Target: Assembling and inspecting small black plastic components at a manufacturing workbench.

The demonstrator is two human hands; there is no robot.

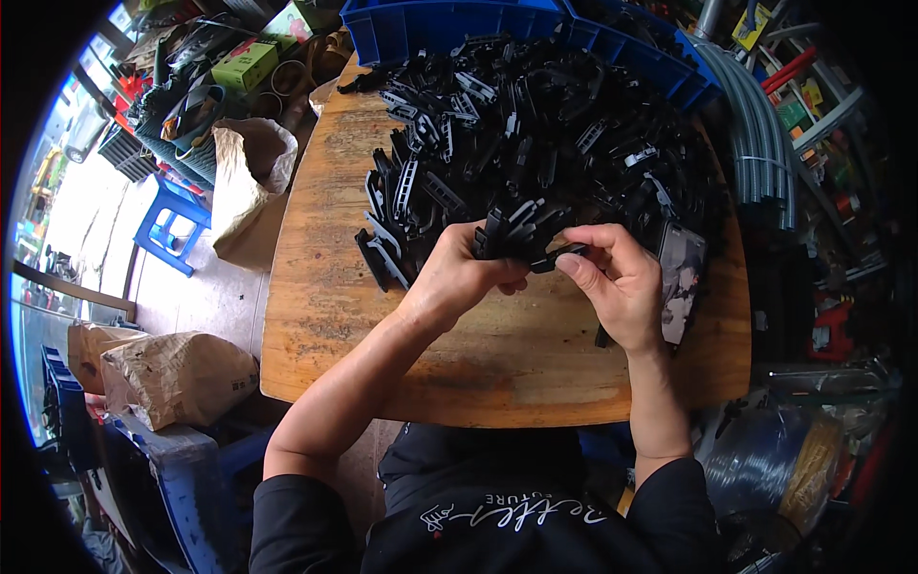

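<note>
My left hand is closed round a bunch of black plastic clips, their ends fanning out above the fingers. Beside it, my right hand pinches one black plastic clip between thumb and forefinger. That piece is close against the bunch; I cannot tell whether they touch. Beyond both hands spreads a big heap of black plastic clips, some catching a pale shine. A few loose clips lie at the heap's left edge.
Everything lies on a worn wooden table. Blue plastic bins stand at its far edge. A phone-like flat object rests right of my right hand. Paper sacks and a blue stool are left; coiled grey hose is right.
</note>
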